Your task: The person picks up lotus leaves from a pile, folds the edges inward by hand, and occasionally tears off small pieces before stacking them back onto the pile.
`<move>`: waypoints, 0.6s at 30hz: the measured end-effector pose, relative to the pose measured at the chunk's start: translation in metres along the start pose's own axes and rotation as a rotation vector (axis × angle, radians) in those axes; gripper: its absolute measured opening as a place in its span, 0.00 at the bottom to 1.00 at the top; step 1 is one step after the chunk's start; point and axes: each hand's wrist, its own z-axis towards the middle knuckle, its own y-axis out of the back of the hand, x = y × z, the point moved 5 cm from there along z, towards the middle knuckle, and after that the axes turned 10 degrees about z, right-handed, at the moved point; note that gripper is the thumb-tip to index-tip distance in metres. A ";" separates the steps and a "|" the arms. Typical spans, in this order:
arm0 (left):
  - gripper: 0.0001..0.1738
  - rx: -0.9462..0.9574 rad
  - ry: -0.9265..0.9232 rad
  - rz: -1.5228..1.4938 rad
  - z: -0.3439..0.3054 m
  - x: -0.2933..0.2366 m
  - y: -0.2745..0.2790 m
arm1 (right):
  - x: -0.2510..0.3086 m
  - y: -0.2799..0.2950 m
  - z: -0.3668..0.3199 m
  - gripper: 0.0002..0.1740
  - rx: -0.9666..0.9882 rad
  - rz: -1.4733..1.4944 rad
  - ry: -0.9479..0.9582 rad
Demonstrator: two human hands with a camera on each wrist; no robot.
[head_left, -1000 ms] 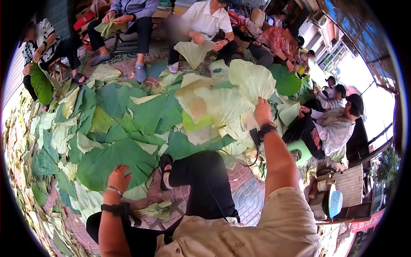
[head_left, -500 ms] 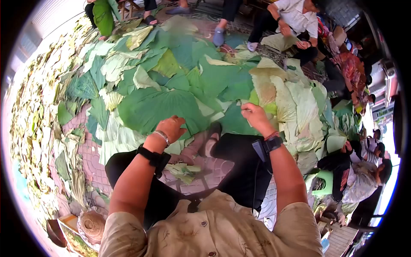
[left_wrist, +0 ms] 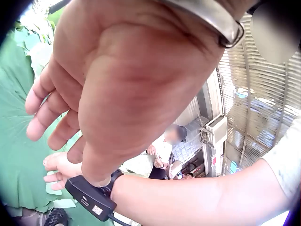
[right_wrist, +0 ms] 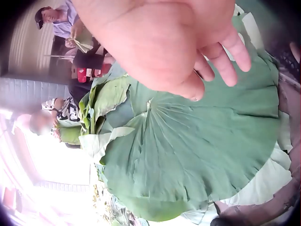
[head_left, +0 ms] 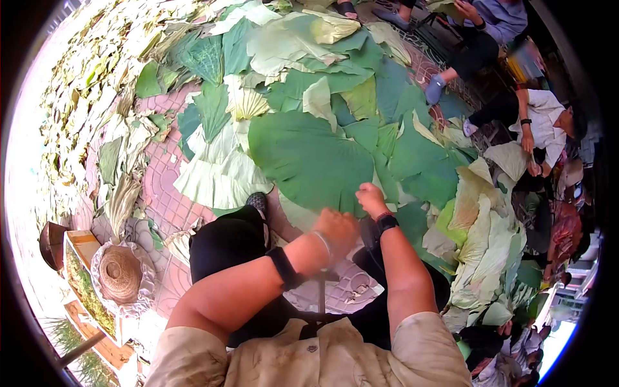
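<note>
In the head view my left hand (head_left: 335, 235), blurred, is close beside my right hand (head_left: 372, 198), both near the front edge of a broad dark green leaf (head_left: 306, 158). The left wrist view shows my left hand (left_wrist: 131, 80) with loosely bent fingers and nothing in them; past it my right hand (left_wrist: 63, 169) spreads its fingers. From the right wrist, my right hand (right_wrist: 178, 52) hangs over the same large leaf (right_wrist: 188, 146), fingers relaxed and empty. Whether either hand touches the leaf is unclear.
Overlapping green and pale leaves (head_left: 284, 48) cover the ground in front. At the left are dry leaves (head_left: 77, 97), a straw hat (head_left: 120, 274) and a wooden-edged box (head_left: 87, 284). Several seated people, one in a white shirt (head_left: 545, 119), are at the right.
The head view has swung left, bringing the hat and box in. My right hand has come back from the pale leaf it touched at the right, and my hands are now close together.
</note>
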 end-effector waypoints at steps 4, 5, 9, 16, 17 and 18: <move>0.13 -0.009 -0.023 -0.032 -0.013 -0.002 0.019 | 0.045 -0.012 0.037 0.30 -0.153 -0.295 0.205; 0.14 -0.006 -0.026 -0.026 -0.015 -0.001 0.021 | 0.054 -0.017 0.049 0.33 -0.165 -0.274 0.215; 0.14 0.044 -0.027 -0.044 -0.017 0.000 0.010 | 0.072 -0.026 0.086 0.40 -0.239 -0.206 0.284; 0.14 0.048 0.026 -0.053 -0.015 0.011 0.004 | 0.062 -0.043 0.108 0.44 -0.025 -0.503 0.016; 0.14 0.059 0.021 -0.043 -0.016 0.011 0.005 | 0.064 -0.041 0.099 0.46 0.047 -0.620 -0.022; 0.14 0.066 0.013 -0.035 -0.016 0.011 0.008 | 0.063 -0.040 0.093 0.47 0.124 -0.736 -0.051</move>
